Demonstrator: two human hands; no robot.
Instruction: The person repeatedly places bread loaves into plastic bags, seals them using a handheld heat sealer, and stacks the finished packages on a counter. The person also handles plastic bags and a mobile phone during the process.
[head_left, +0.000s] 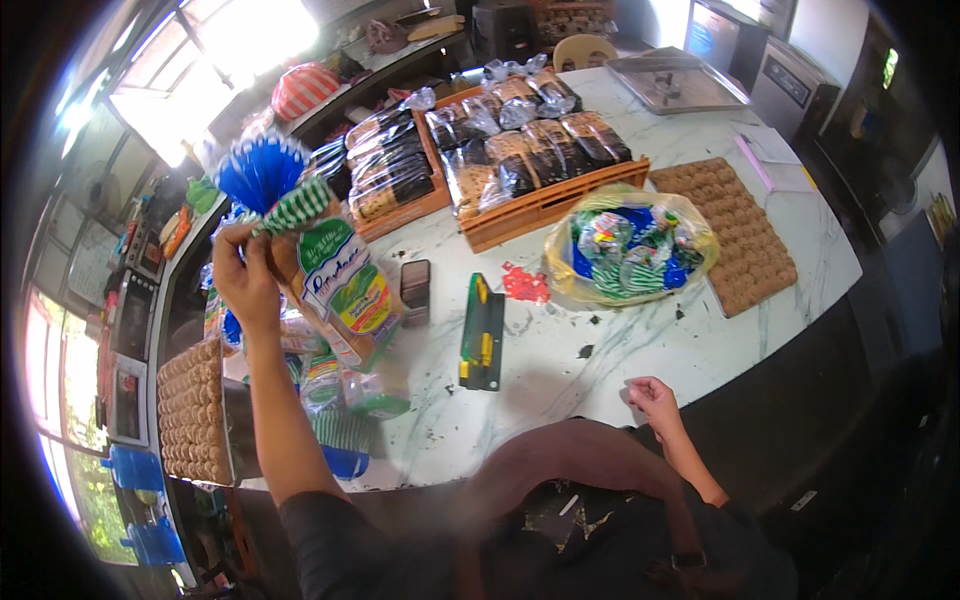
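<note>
My left hand (247,280) grips a clear bag of sliced bread (345,287) by its gathered neck, raised above the left side of the table. The bag's blue end fans out above the fingers, with a green-and-white striped band below it. Just over the table's front edge, my right hand (655,402) is closed, its fingers curled together; anything inside them is too small to make out. Between the hands stands a green-and-black bench device with yellow parts (482,335), which looks like a bag sealer. More bread bags (345,400) lie under my left forearm.
Wooden crates (560,205) of bagged loaves line the far side. A yellowish plastic bag (630,250) holds blue and green wrappers, beside small red pieces (525,283). A phone (415,290) lies near the sealer. Trays of round brown baked pieces sit right (725,235) and left (192,415).
</note>
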